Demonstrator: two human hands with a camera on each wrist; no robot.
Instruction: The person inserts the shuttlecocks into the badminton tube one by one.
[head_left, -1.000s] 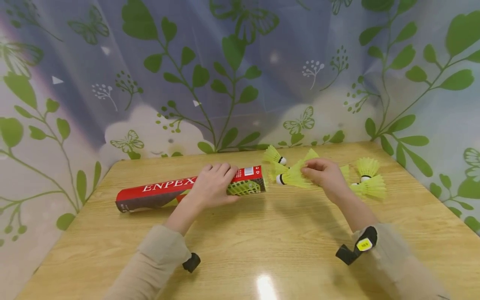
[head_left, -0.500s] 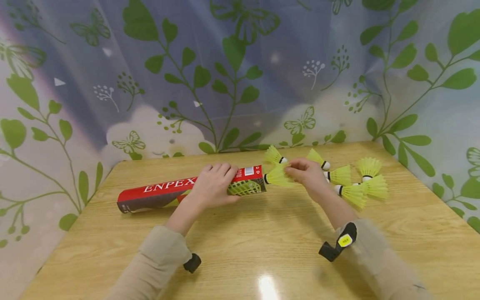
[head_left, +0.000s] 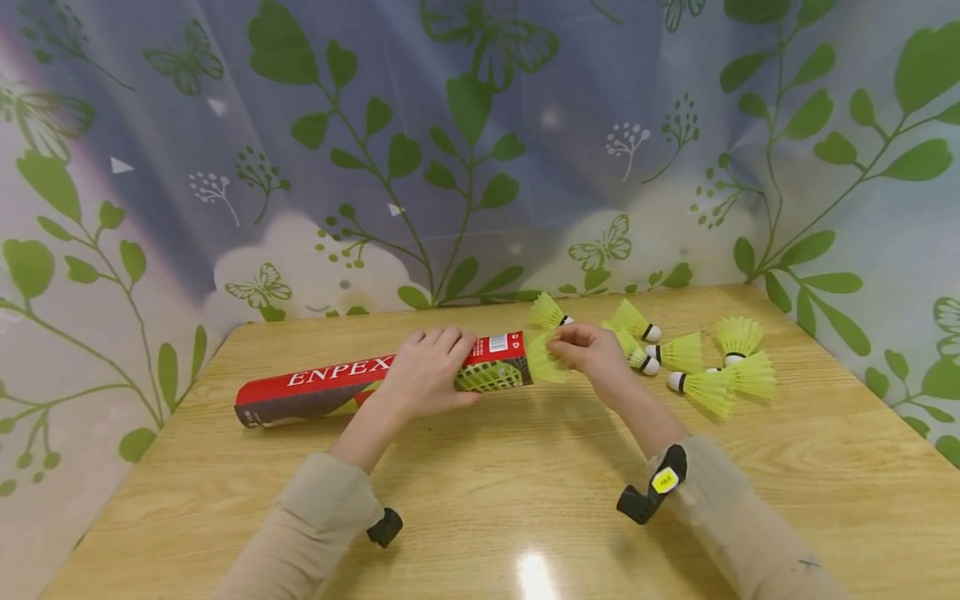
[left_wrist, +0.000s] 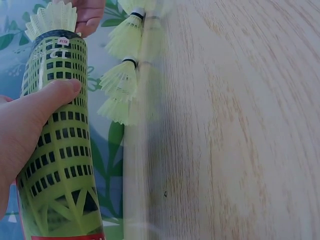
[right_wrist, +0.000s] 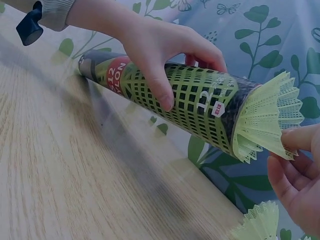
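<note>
A red, black and green shuttlecock tube [head_left: 307, 390] marked ENPEX lies across the table, its right end uncapped. My left hand [head_left: 429, 372] grips it from above, thumb along the near side, as the left wrist view shows. At that right end, my right hand [head_left: 592, 357] pinches the skirt edge of a yellow shuttlecock [right_wrist: 270, 117] between thumb and fingertips. The shuttlecock's cork end is hidden inside the tube; the flared skirt sticks out of the mouth.
Several yellow shuttlecocks [head_left: 678, 352] lie scattered on the table [head_left: 480, 492] right of the tube. One shuttlecock [head_left: 547, 311] rests behind the tube's mouth. A patterned curtain [head_left: 525, 150] hangs along the table's back edge.
My right hand has moved left with the pinched shuttlecock, from beside the pile to the tube's mouth, and the cork end has gone inside. My left hand has kept its grip.
</note>
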